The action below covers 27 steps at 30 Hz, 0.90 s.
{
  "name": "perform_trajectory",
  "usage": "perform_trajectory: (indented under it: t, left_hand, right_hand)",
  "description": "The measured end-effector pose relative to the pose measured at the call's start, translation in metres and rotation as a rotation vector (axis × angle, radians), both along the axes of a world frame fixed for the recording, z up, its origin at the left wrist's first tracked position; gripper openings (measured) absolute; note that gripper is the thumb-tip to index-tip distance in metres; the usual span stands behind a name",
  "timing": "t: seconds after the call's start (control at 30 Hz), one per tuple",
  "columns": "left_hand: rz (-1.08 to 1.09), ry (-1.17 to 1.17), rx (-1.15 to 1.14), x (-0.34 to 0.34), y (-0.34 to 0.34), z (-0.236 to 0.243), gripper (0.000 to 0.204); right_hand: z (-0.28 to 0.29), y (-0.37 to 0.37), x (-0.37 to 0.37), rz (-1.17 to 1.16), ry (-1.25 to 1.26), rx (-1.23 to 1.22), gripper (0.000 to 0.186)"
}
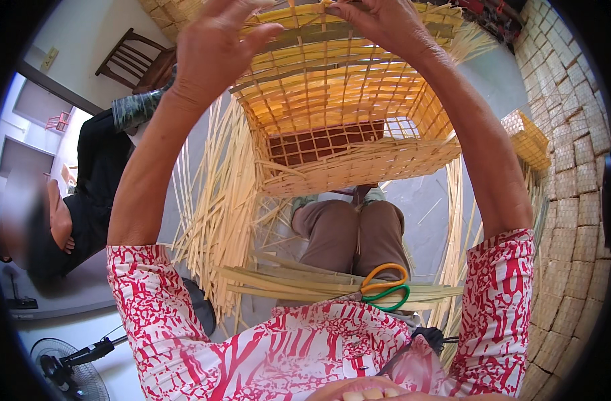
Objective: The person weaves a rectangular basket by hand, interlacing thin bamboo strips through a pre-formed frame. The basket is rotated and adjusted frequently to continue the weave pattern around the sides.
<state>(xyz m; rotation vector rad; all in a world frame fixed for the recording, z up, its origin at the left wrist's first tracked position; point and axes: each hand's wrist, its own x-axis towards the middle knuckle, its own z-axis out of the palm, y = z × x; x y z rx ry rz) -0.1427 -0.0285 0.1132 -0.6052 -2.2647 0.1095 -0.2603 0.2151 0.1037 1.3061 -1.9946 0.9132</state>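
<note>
Woven bamboo basket (pixel 332 100), rim pinched by left hand (pixel 215 50) and right hand (pixel 379 23), grey floor (pixel 419 194), stacked-basket wall (pixel 573 167)

One woven basket (pixel 345 120), one scissors (pixel 385 287), two chairs (pixel 135 60).

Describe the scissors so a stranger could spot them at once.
Start at the big half-woven bamboo basket that both hands work on, then drop down past the knees to the bundle of flat strips lying across the lap. The scissors rest on that bundle, the only item with bright loops, one orange and one green.
</note>
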Motion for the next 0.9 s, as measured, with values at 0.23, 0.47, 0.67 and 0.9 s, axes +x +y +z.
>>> perform_trajectory:
  t: [0.23, 0.47, 0.67, 0.9]
  left_hand:
    - [-0.069, -0.554, 0.504, -0.011, -0.058, -0.001, 0.035]
    - [0.112, -0.162, 0.669, 0.007, 0.003, 0.003, 0.049]
    - [-0.003, -0.214, 1.143, 0.046, -0.088, -0.087, 0.094]
    - [-0.244, -0.755, 1.537, 0.021, -0.062, -0.181, 0.068]
  right_hand:
    - [-0.002, 0.001, 0.008, -0.02, -0.05, 0.02, 0.036]
    - [0.001, 0.003, 0.011, -0.074, 0.186, 0.014, 0.022]
    - [-0.001, 0.035, 0.087, 0.044, 0.417, -0.066, 0.028]
    - [-0.151, 0.103, 0.193, 0.065, -0.615, 0.381, 0.032]
